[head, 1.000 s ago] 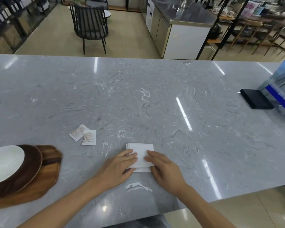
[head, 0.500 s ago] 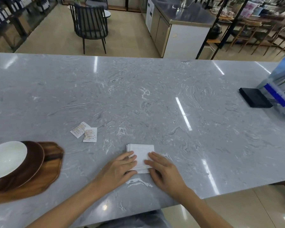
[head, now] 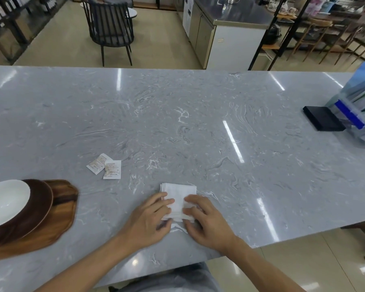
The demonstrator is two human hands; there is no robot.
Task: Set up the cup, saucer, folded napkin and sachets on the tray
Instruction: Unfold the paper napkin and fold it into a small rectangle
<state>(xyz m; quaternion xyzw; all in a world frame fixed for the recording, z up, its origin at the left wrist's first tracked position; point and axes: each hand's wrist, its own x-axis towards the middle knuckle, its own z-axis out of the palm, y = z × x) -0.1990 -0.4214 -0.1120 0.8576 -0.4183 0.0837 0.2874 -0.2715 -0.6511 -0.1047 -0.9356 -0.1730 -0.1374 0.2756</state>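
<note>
A white folded napkin (head: 179,197) lies on the grey marble table near its front edge. My left hand (head: 150,216) presses flat on the napkin's left side, and my right hand (head: 204,218) presses on its right side, fingers fairly straight. Two white sachets (head: 104,166) lie on the table to the left of the napkin. At the far left a wooden tray (head: 59,213) carries a dark brown saucer (head: 39,204) with a white cup (head: 5,202) on it. The tray's left part is cut off by the frame.
A black flat box (head: 322,121) and a clear holder with blue leaflets (head: 358,114) stand at the table's right end. A dark chair (head: 111,28) and a counter stand beyond the far edge. The table's front edge runs close below my hands.
The view has shifted slightly. My hands stay pressed on the napkin, both fingers sliding a little along its near part. The tray, the cup and the sachets have not moved.
</note>
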